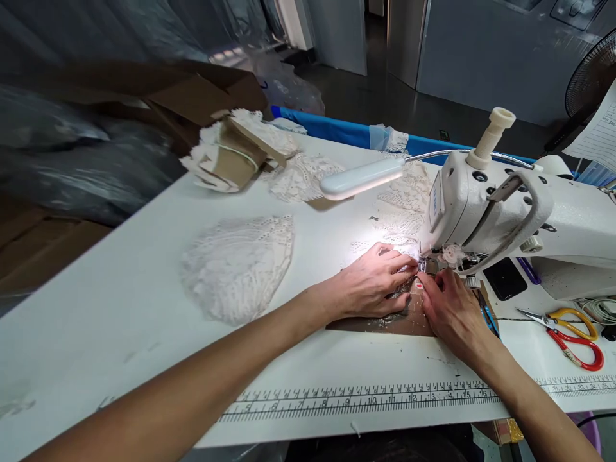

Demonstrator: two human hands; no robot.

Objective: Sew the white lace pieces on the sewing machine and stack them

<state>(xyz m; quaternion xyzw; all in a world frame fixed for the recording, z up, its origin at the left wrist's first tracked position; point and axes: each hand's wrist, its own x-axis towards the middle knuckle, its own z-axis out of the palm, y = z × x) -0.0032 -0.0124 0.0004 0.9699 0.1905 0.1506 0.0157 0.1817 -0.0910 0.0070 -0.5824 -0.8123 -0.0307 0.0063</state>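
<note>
Ruler strip: ran along the near edge of the bench, on the near side of both grips.
Left forearm: reached in from the lower left, slanting up to the needle area.
Right forearm: came from the lower right, angled inward.
Left grip: palm down, fingers bent, thumb parted from them; whether cloth was pinched could not be told.
Right grip: fingers curled, foremost tips just beside the presser foot; its hold was hidden.
Brown plate: lay under and between the grips.
Scissors: rested right of the right grip.
White lace: lay just beyond the left fingertips, brightly lit, its end at the needle hidden.
Sewing machine: stood above and beyond the right grip.
Lace pile: sat left of the left grip, well apart.
Lamp: hung beyond the left grip.
Lace bundle: lay farther off, wrapped around with card.
</note>
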